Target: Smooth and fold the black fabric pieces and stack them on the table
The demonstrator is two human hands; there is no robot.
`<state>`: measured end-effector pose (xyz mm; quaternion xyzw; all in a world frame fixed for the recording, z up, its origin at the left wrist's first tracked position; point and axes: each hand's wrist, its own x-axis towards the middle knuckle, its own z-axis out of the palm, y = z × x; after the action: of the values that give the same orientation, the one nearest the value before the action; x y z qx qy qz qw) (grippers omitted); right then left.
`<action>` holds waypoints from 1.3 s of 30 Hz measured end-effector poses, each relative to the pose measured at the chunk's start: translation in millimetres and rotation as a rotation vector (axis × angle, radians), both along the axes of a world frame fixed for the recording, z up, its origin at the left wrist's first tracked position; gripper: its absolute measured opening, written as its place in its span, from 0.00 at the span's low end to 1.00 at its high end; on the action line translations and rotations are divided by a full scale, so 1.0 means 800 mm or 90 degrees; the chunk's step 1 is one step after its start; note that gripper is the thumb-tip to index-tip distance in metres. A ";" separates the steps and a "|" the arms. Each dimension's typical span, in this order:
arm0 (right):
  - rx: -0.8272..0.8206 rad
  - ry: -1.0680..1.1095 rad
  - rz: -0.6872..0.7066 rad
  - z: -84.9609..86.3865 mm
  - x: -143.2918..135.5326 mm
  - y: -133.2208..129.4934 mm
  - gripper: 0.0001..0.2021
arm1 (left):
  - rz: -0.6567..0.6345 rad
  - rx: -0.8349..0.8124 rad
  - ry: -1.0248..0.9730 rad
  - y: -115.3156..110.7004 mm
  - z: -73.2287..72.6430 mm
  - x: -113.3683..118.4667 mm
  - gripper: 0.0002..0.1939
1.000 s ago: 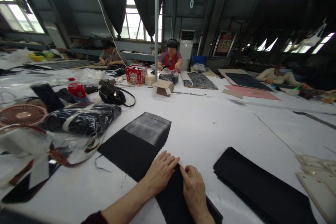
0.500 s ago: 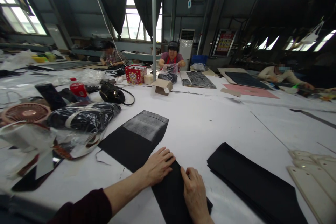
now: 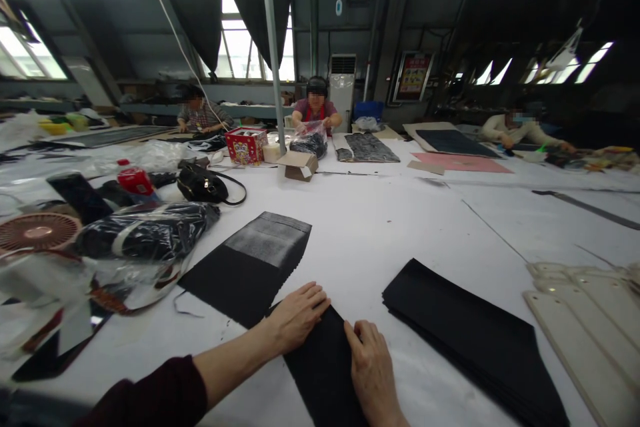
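Note:
My left hand [image 3: 299, 319] lies flat with its fingers stretched out on a black fabric piece [image 3: 320, 380]. At that piece's right edge, my right hand [image 3: 373, 370] has its fingers bent and the edge held between thumb and fingers; the fingertips are partly hidden. Just beyond my left hand lies another black fabric panel [image 3: 230, 280], with a greyish, speckled far end. To the right of my right hand is a stack of folded-looking black fabric pieces [image 3: 465, 340], apart from it.
Pale pattern templates [image 3: 580, 333] lie at the right. On the left are a plastic-wrapped black bundle [image 3: 150, 230], a pink fan [image 3: 40, 232], a red-labelled bottle [image 3: 136, 181] and a black handbag [image 3: 203, 183]. A small carton [image 3: 299, 165] and a pole [image 3: 273, 47] stand ahead; co-workers sit beyond.
The view has turned slightly right. Both hands and the fabric under them have shifted a little right relative to the panel behind, and a fabric edge now shows beside my left hand.

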<state>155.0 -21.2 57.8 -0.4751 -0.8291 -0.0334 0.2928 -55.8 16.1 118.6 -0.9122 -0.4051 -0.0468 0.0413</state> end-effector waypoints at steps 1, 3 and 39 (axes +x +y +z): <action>-0.001 0.000 -0.002 0.001 0.002 -0.002 0.19 | -0.001 -0.008 -0.002 -0.001 0.000 0.002 0.20; -0.001 -0.001 -0.006 0.004 0.006 -0.005 0.18 | -0.010 -0.022 -0.009 -0.004 0.000 0.006 0.22; -0.060 0.004 0.052 0.020 0.084 -0.052 0.15 | -0.077 -0.073 0.060 -0.045 0.005 0.079 0.29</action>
<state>222.4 -63.0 74.0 -0.4542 -0.8477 0.0190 0.2735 7.5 -20.1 122.7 -0.9371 -0.3486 0.0169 0.0053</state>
